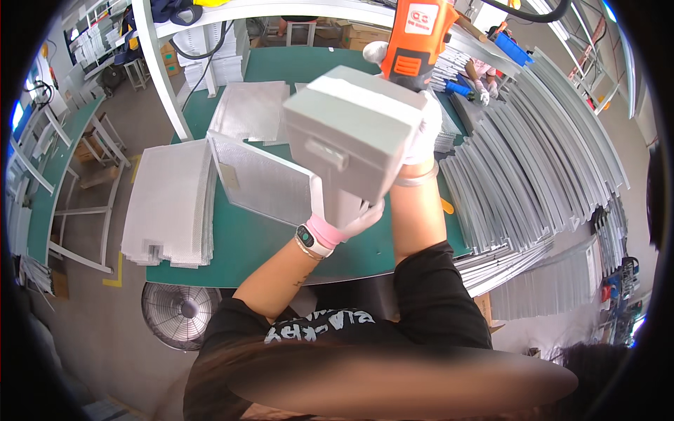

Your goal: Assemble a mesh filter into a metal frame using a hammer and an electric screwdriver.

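Note:
My right hand, in a white glove, is closed round an orange and black power tool. A large grey box-shaped part stands close in front of the camera, hiding most of that grip. Whether this part is joined to the tool cannot be made out. Below it, my gloved left hand has curled fingers, partly hidden. It grips the near right corner of a framed mesh panel, which stands tilted up from the green table.
A stack of mesh sheets lies left, with more mesh sheets behind. Long rows of grey frame strips fill the right side. Another person's gloved hands are at the far right. A fan stands below the table's front edge.

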### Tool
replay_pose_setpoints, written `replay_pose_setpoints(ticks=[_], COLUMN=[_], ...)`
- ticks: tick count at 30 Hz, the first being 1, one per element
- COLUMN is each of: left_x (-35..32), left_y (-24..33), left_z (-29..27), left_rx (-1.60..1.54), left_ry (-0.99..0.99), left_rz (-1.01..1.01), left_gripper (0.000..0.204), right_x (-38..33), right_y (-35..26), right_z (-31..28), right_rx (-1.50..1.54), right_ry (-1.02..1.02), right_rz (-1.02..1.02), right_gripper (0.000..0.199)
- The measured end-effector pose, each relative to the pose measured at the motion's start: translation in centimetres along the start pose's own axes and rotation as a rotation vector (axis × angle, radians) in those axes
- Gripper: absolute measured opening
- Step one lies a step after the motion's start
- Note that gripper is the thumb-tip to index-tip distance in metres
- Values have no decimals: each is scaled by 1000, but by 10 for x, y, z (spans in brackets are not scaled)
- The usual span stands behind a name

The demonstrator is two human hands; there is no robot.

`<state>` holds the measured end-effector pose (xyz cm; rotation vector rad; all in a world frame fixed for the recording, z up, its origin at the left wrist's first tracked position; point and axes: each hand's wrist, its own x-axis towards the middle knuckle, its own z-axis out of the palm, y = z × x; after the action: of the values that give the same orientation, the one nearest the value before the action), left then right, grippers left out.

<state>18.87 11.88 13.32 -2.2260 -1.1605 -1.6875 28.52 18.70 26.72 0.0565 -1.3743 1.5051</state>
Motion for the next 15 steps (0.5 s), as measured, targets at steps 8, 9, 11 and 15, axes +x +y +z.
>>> replay_pose_setpoints(ticks=[8,9,11,15], left_x=[1,1,3,3], left_y=[6,8,8,-1], left_z=[-4,-6,-11,-4], left_rx=[127,164,108,63], left_ry=[-35,-51,-59,9], left_rz=[-61,0,-38,37], left_gripper=[39,51,47,29], right_x=[2,-3,-8,-13], right_y=[15,12,11,15], right_z=[-13,-11,4,-5], right_rx=[222,219,205,326], right_ry=[-121,-115,-20,-72], right_rz=[19,16,-27,-5], right_gripper=[73,73,70,66])
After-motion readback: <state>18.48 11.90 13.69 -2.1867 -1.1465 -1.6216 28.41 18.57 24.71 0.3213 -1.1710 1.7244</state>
